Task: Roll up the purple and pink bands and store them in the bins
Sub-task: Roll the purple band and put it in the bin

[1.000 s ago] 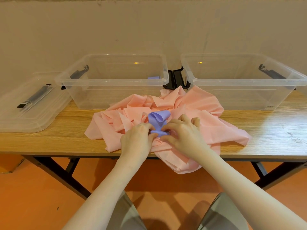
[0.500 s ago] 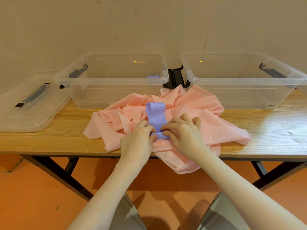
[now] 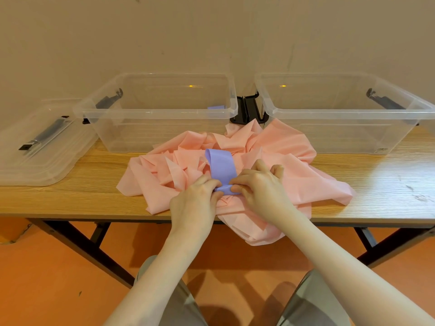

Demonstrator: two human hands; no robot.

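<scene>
At frame centre the purple band (image 3: 221, 168), looped upright a second ago, is now laid flat over the pink band (image 3: 282, 161) on the bench (image 3: 70, 196), its near end pinched by both hands (image 3: 194, 203) (image 3: 261, 189), rolling seemingly just begun.

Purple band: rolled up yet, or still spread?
Mostly spread. The purple band lies flat across the pink bands; only its near end is curled, pinched by left hand and right hand.
</scene>
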